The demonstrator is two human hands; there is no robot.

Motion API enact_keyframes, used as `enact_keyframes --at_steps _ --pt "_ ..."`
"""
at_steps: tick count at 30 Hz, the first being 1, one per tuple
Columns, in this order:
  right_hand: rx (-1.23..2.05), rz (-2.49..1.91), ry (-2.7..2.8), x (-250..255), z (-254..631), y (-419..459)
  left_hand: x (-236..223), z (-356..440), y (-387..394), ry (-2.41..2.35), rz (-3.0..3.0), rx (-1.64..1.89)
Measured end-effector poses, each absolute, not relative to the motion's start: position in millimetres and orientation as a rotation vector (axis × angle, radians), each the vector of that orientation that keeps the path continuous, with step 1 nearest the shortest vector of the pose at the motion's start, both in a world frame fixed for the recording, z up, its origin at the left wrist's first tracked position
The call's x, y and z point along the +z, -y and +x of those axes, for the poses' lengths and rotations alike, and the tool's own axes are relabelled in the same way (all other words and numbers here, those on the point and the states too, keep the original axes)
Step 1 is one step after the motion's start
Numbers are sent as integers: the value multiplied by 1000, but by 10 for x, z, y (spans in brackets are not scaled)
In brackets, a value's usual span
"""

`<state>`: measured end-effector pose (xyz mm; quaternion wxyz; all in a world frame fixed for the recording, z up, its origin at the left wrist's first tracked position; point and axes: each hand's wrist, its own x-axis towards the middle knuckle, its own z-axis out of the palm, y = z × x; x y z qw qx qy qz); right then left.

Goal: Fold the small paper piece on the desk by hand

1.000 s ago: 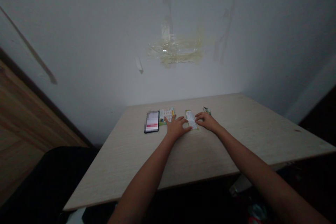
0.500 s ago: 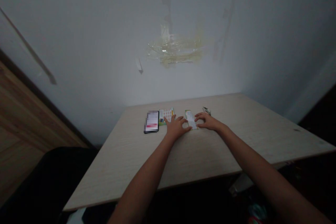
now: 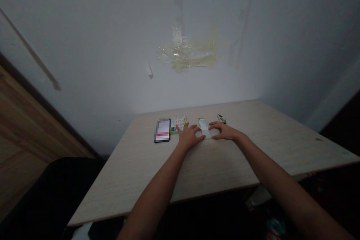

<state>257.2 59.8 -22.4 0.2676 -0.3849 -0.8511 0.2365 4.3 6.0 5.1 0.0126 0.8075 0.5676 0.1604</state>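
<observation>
A narrow white and green paper packet (image 3: 204, 128) lies flat on the pale wooden table (image 3: 213, 165), near its far edge. My left hand (image 3: 189, 136) rests palm down with its fingers spread, its fingertips touching the packet's left side. My right hand (image 3: 224, 131) lies on the packet's right side, fingers stretched toward it and pressing on its edge. Just left of my left hand is a colourful printed card (image 3: 178, 122), partly under my fingers.
A black phone (image 3: 162, 130) with a lit screen lies left of the card. A small dark and green item (image 3: 221, 119) sits behind my right hand. The wall behind carries old tape marks (image 3: 187, 52). A dark chair (image 3: 42, 195) stands at lower left.
My right hand has slid slightly left along the packet's edge. The left hand and the other things have stayed put.
</observation>
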Motion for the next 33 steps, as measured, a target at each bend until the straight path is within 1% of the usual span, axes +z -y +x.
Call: enact_keyframes --at_steps 8,19,33 --pt "525 -1067 2294 -261 2519 -525 25 66 -61 -1806 2512 576" --pt "453 -1105 2206 -283 2457 -556 29 36 -79 -1803 2513 499" --pt "247 -1205 2195 -286 2373 -624 45 18 -90 -1811 2510 421"
